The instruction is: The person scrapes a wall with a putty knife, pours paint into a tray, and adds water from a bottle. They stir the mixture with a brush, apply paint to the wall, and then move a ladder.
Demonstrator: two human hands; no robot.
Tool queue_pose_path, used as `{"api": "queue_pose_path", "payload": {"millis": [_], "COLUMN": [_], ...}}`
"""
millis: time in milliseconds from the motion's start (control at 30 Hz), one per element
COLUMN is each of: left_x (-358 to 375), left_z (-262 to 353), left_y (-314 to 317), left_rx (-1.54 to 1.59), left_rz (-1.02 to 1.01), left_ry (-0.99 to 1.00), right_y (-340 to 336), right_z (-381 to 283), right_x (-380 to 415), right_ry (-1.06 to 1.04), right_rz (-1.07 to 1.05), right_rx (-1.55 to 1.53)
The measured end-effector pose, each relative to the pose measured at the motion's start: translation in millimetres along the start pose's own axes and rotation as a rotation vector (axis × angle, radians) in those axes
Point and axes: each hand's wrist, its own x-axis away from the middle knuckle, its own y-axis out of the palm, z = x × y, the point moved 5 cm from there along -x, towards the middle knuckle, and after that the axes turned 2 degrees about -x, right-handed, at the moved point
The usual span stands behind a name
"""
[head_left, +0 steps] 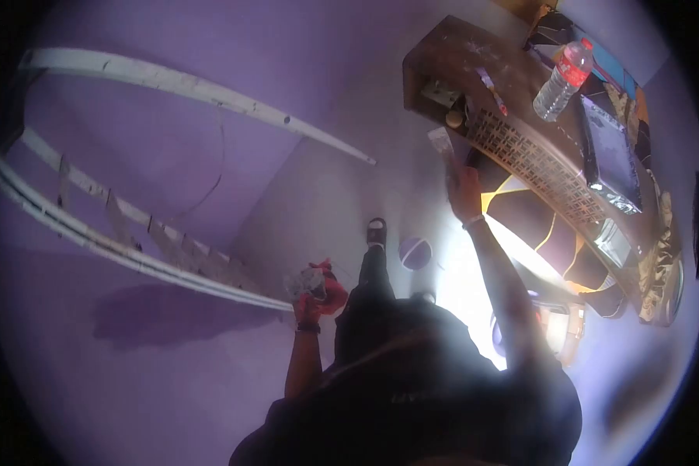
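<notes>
My left hand, low and left of my body, has its fingers closed on a crumpled piece of clear plastic. My right hand reaches forward beside the brown cabinet, closed around a tool with a pale, flat end. Whether that tool is a brush or a scraper cannot be made out. A round container with purple inside stands on the floor between my two hands, near my foot.
A paint-spotted ladder leans along the purple wall at left. On the brown cabinet at right are a red-capped bottle, a plastic-wrapped purple tray and a thin red-and-white item. Bright light glares beside my right arm.
</notes>
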Motion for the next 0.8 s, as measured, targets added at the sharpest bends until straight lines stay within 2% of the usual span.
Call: {"api": "queue_pose_path", "payload": {"millis": [33,100,133,167,233,267,300,333,433,467,567,600,633,700,767,800], "left_x": [-21.8,-52.2,-84.5,-107.8,-139.7,-159.9,-176.6,-191.4,-214.6,-244.5,-272.3,-279.5,-294.7,-344.7,-364.7,-378.3], "left_z": [13.4,40.5,38.6,29.1,22.3,30.5,36.3,41.9,47.7,38.3,45.4,45.3,33.6,21.9,26.9,24.6], "left_y": [40.8,145.2,153.8,163.6,216.3,237.0,265.5,295.1,353.5,350.3,399.0,422.2,430.6,449.7,498.5,525.6], "left_rx": [0.004,0.105,-0.449,-0.452,-0.242,-0.246,-0.197,-0.147,0.022,-0.194,-0.180,-0.031,-0.033,-0.325,-0.485,-0.468], "left_rz": [-0.022,-0.277,-0.343,-0.375,-0.492,-0.516,-0.597,-0.672,-0.839,-0.754,-0.698,-0.783,-0.787,-0.858,-0.741,-0.771], "left_ry": [-0.006,-0.317,-0.098,-0.111,-0.336,-0.352,-0.495,-0.642,-1.098,-0.851,-0.902,-1.057,-1.072,-0.382,-0.204,-0.111], "right_y": [10.0,18.6,25.2,29.1,39.7,49.0,60.5,65.5,31.9,20.7,-12.9,-19.5,-24.8,-33.7,-66.2,-79.1], "right_z": [13.8,25.1,32.6,40.2,53.3,63.6,80.9,97.1,99.2,113.5,131.0,139.6,145.9,150.0,125.6,114.7], "right_x": [-22.6,-77.5,-109.2,-137.7,-195.3,-222.3,-245.4,-261.2,-278.7,-279.1,-241.6,-232.1,-228.3,-227.4,-220.1,-209.4], "right_ry": [0.055,0.110,0.101,0.097,0.114,0.135,0.161,0.035,0.120,0.151,0.312,0.333,0.270,0.216,0.171,0.213], "right_rz": [-0.025,0.036,0.029,0.017,0.060,0.052,0.041,0.192,0.281,0.262,0.338,0.331,0.301,0.275,0.550,0.608], "right_rx": [-0.023,-0.008,0.048,0.104,0.193,0.350,0.506,0.501,0.524,0.676,0.856,0.866,0.860,0.859,0.288,0.267]}}
